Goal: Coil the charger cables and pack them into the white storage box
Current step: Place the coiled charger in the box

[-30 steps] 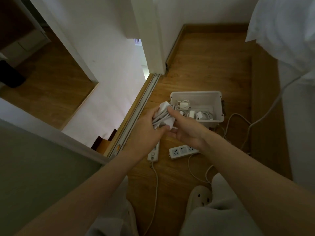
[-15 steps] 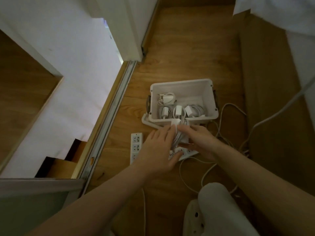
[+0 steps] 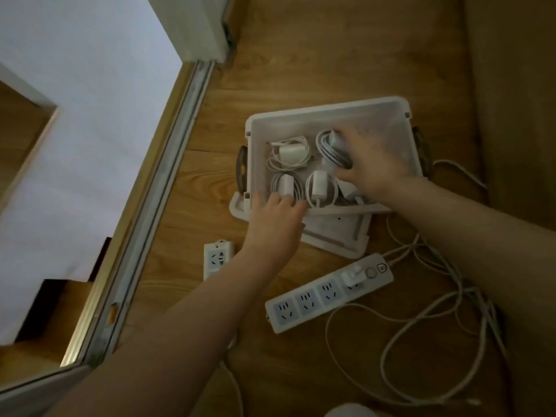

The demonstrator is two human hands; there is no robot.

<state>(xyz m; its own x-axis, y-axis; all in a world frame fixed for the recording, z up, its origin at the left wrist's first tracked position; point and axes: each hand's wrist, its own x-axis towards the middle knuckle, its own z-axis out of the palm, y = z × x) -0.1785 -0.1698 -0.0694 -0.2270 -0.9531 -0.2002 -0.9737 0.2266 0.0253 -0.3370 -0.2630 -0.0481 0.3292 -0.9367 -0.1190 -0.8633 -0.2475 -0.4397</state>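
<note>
The white storage box (image 3: 376,108) stands open on the wooden floor. Inside it my right hand (image 3: 371,164) grips a coiled white charger cable (image 3: 329,147) at the box's far middle. Three other coiled chargers lie in the box: one at the far left (image 3: 290,152), one at the near left (image 3: 285,183), one at the near middle (image 3: 319,188). My left hand (image 3: 275,222) rests on the box's near left rim, its fingers curled over the edge.
The box's lid (image 3: 337,236) lies under its near side. A white power strip (image 3: 328,291) with a plug in it lies in front, loose white cords (image 3: 421,320) trail to the right, and a second strip (image 3: 218,257) sits to the left. A metal door track (image 3: 144,221) runs along the left.
Both hands held the coiled charger just in front of the box. Now my right hand alone has carried it into the box, and my left hand has moved to the near left rim.
</note>
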